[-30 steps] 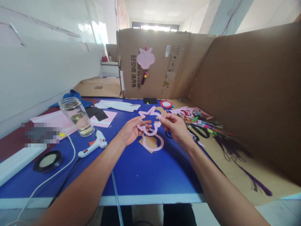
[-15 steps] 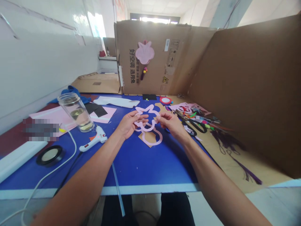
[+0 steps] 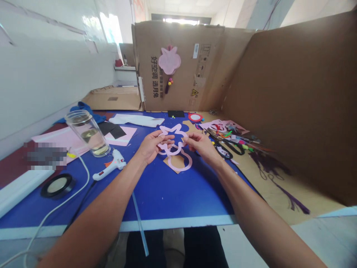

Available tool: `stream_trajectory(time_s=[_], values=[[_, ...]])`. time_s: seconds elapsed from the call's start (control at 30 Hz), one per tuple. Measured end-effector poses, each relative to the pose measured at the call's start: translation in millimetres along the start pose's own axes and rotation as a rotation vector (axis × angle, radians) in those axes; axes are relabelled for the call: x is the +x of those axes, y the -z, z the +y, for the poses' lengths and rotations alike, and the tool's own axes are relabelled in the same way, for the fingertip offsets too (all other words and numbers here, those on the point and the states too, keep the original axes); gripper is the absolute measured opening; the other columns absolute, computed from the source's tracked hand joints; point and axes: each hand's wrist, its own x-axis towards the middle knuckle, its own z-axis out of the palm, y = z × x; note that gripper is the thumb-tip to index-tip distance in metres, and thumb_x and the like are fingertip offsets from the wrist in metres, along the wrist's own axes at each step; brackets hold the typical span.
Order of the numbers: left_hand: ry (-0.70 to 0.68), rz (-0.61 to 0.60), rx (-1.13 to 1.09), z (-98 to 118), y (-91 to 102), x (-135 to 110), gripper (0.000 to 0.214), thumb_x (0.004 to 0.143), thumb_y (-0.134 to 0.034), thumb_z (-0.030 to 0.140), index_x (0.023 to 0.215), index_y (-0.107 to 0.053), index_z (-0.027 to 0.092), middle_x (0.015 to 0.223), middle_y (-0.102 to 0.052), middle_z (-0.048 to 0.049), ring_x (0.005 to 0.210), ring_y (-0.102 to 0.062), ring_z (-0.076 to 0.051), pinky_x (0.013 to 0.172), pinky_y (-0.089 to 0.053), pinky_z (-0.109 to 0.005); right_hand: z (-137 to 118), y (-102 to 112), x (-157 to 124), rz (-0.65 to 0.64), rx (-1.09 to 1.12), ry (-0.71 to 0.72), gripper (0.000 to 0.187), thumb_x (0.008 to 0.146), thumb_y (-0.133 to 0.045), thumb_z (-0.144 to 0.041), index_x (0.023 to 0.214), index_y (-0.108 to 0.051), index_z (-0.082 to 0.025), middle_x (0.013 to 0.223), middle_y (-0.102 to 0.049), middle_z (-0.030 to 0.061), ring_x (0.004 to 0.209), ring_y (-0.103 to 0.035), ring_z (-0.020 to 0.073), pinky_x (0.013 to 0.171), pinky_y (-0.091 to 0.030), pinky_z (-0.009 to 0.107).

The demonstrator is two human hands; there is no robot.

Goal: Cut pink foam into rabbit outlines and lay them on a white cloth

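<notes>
Between my hands, above the table, is a pink flower-like cutout frame [image 3: 173, 151] with pointed tips at its top. My left hand [image 3: 154, 146] grips its left edge, some fingers showing through the opening. On the right edge, my right hand [image 3: 199, 144] pinches it between thumb and fingers. Below it on the blue table [image 3: 167, 197] lies a second pink outline cutout [image 3: 190, 163], partly hidden by the held one. A piece of brown card [image 3: 175, 163] shows under that second outline.
To the left are a white glue gun [image 3: 110, 167], a glass jar of liquid [image 3: 93, 136] and a roll of tape [image 3: 58, 185]. Scissors [image 3: 234, 146], pink scraps and purple tassels [image 3: 295, 203] lie on the right. A cardboard panel [image 3: 184, 70] bearing a pink ornament stands behind.
The view has shifted slightly. Both hands keep hold of the pink frame, almost in the same place.
</notes>
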Motion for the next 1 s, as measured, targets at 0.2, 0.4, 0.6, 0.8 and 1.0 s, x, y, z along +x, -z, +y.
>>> stream_trajectory(time_s=[0.2, 0.4, 0.6, 0.8, 1.0], values=[[0.006, -0.015, 0.015, -3.2, 2.7, 1.7, 0.009, 0.093, -0.071, 0.014, 0.102, -0.069, 0.014, 0.106, -0.084, -0.0176, 0.087, -0.083, -0.025, 0.080, -0.066, -0.036, 1.0, -7.3, -1.9, -0.005, -0.028, 0.008, 0.045, 0.077, -0.087, -0.062, 0.086, -0.072, -0.021, 0.073, -0.070, 0.0006, 0.056, -0.049, 0.0115, 0.054, -0.039, 0.027], [0.013, 0.007, -0.004, -3.7, 0.9, -0.1, 0.018, 0.095, -0.076, 0.021, 0.110, -0.070, 0.014, 0.106, -0.083, -0.0181, 0.089, -0.083, -0.027, 0.078, -0.064, -0.036, -0.5, -14.4, -5.5, 0.061, -0.008, 0.003, 0.046, 0.076, -0.087, -0.064, 0.080, -0.070, -0.021, 0.065, -0.062, -0.0021, 0.055, -0.045, 0.0113, 0.052, -0.034, 0.027], [0.032, 0.026, -0.067, -1.6, 2.7, -1.1, 0.031, 0.092, -0.079, 0.023, 0.119, -0.067, 0.014, 0.104, -0.084, -0.0183, 0.090, -0.083, -0.028, 0.074, -0.063, -0.035, 6.3, -14.1, -5.7, 0.082, 0.017, -0.010, 0.043, 0.079, -0.086, -0.060, 0.081, -0.070, -0.020, 0.066, -0.062, -0.0023, 0.055, -0.045, 0.0108, 0.053, -0.033, 0.027], [0.053, 0.002, -0.066, -0.5, 0.2, -2.8, 0.032, 0.090, -0.081, 0.021, 0.118, -0.068, 0.014, 0.106, -0.083, -0.0192, 0.089, -0.083, -0.028, 0.076, -0.065, -0.036, 11.3, -17.3, -3.2, 0.120, 0.024, -0.023, 0.046, 0.074, -0.088, -0.062, 0.084, -0.073, -0.019, 0.069, -0.065, -0.0010, 0.055, -0.048, 0.0111, 0.053, -0.034, 0.027], [0.055, -0.012, 0.011, -3.1, 1.5, -3.0, 0.039, 0.088, -0.080, 0.011, 0.124, -0.067, 0.015, 0.106, -0.084, -0.0177, 0.088, -0.084, -0.027, 0.073, -0.066, -0.034, 12.7, -15.7, -1.4, 0.151, 0.021, -0.001, 0.047, 0.074, -0.088, -0.062, 0.082, -0.072, -0.020, 0.067, -0.064, -0.0018, 0.053, -0.048, 0.0109, 0.052, -0.035, 0.027]])
